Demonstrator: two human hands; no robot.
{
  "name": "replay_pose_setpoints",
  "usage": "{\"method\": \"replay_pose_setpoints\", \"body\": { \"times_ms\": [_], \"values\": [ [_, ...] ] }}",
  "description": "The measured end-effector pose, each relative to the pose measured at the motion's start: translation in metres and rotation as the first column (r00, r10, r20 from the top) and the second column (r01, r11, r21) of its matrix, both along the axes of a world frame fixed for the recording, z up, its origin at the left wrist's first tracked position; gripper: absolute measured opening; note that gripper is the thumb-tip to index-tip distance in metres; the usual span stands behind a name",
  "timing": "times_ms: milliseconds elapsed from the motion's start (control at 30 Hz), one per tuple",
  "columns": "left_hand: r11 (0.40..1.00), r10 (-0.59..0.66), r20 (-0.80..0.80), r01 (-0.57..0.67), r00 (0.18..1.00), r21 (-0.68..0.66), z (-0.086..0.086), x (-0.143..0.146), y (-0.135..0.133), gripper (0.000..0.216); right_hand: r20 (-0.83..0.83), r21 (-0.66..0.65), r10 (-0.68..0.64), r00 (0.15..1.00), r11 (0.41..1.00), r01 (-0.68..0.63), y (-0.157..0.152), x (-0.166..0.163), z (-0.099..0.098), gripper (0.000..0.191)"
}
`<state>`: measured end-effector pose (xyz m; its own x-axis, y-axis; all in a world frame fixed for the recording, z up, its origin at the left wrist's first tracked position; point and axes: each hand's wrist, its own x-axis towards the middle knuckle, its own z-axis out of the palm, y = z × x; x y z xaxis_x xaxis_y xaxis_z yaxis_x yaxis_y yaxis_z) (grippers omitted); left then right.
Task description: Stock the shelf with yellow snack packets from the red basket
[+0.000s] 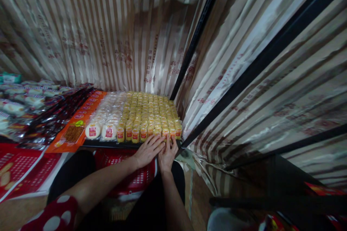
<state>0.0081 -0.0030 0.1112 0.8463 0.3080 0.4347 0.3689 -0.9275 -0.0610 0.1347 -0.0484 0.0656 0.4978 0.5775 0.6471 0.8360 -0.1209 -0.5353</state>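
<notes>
Rows of small yellow wrapped snack cakes [143, 115] with red labels stand tightly packed at the right end of a dark shelf. My left hand [149, 148] reaches across from the left with its fingers stretched out against the front row, its tips close to my right hand. Beside it, my right hand [167, 154] points upward, with extended fingers touching the front packs near the right end of the row. Clear-wrapped round white crackers [108, 131] with red labels stand just left of the cakes.
Left of the crackers lie an orange snack bag [74, 130], dark shiny packets [54, 119] and white-and-purple packets [16, 104]. A striped curtain [108, 43] hangs behind and to the right, with black frame bars [233, 86] beside the shelf. Red packaging [127, 177] is below.
</notes>
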Motion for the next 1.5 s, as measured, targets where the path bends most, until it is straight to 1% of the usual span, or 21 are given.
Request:
{"method": "replay_pose_setpoints", "body": {
  "times_ms": [33,100,167,233,300,400,567,767,933,1033,1100,1167,1233,1300,1367,1400,1433,1500],
  "values": [
    [0.998,0.044,0.029,-0.043,0.999,-0.039,-0.002,0.000,-0.003,0.043,0.000,-0.001,-0.007,1.000,1.000,0.007,0.000,0.000,0.000,0.046],
    [0.974,0.187,0.097,-0.172,0.978,-0.148,-0.006,0.001,-0.009,0.044,0.001,-0.002,-0.015,1.000,1.000,0.015,0.001,-0.001,0.001,0.048],
    [0.919,0.336,0.146,-0.290,0.931,-0.267,-0.008,0.005,-0.016,0.046,-0.001,0.004,-0.015,1.000,1.000,0.015,0.001,-0.001,0.002,0.049],
    [0.861,0.443,0.159,-0.369,0.882,-0.351,-0.007,0.012,-0.021,0.047,-0.008,0.014,-0.011,1.000,1.000,0.011,0.001,-0.001,0.001,0.050],
    [0.820,0.503,0.136,-0.422,0.853,-0.386,-0.004,0.020,-0.024,0.048,-0.010,0.018,0.002,1.000,1.000,-0.002,0.001,0.000,0.000,0.050],
    [0.786,0.550,0.094,-0.476,0.830,-0.394,0.000,0.031,-0.024,0.050,0.007,0.016,0.026,1.000,1.000,-0.026,0.001,0.002,-0.001,0.049],
    [0.759,0.573,0.057,-0.504,0.817,-0.411,0.003,0.042,-0.018,0.053,0.016,0.028,0.022,1.000,0.999,-0.022,0.002,0.003,0.001,0.044],
    [0.755,0.576,0.075,-0.495,0.814,-0.430,0.005,0.045,-0.014,0.050,0.000,0.024,0.010,1.000,1.000,-0.010,0.001,0.000,0.002,0.045],
    [0.785,0.545,0.144,-0.442,0.826,-0.434,0.007,0.041,-0.015,0.044,-0.004,0.003,-0.003,1.000,1.000,0.003,0.001,0.000,0.000,0.048],
    [0.788,0.547,0.202,-0.419,0.812,-0.450,0.008,0.037,-0.016,0.039,-0.015,-0.013,0.002,1.000,1.000,-0.003,0.000,0.000,0.000,0.049],
    [0.794,0.539,0.258,-0.381,0.802,-0.474,0.010,0.034,-0.017,0.037,-0.021,-0.033,0.006,1.000,0.999,-0.007,0.000,0.000,0.000,0.049],
    [0.811,0.511,0.334,-0.315,0.792,-0.493,0.016,0.034,-0.017,0.036,-0.028,-0.053,-0.002,1.000,0.999,0.000,-0.001,0.000,0.000,0.047],
    [0.833,0.472,0.404,-0.246,0.784,-0.496,0.025,0.038,-0.014,0.035,-0.031,-0.067,-0.021,0.999,0.998,0.019,-0.001,-0.002,0.000,0.045],
    [0.846,0.443,0.430,-0.208,0.787,-0.491,0.036,0.046,-0.008,0.037,-0.027,-0.075,-0.035,0.999,0.997,0.033,-0.002,-0.004,-0.001,0.044],
    [0.848,0.434,0.396,-0.219,0.809,-0.483,0.045,0.058,-0.004,0.040,-0.020,-0.084,-0.040,0.999,0.996,0.038,-0.001,-0.006,-0.002,0.047],
    [0.850,0.430,0.357,-0.238,0.829,-0.470,0.047,0.065,-0.004,0.041,-0.016,-0.089,-0.042,0.999,0.995,0.040,-0.001,-0.007,-0.003,0.048],
    [0.854,0.423,0.316,-0.256,0.850,-0.453,0.046,0.072,-0.004,0.043,-0.013,-0.094,-0.042,0.999,0.995,0.041,0.000,-0.008,-0.004,0.048],
    [0.875,0.384,0.214,-0.280,0.898,-0.395,0.037,0.083,-0.011,0.044,-0.006,-0.102,-0.037,0.999,0.994,0.036,0.001,-0.008,-0.005,0.046]
  ]
}}
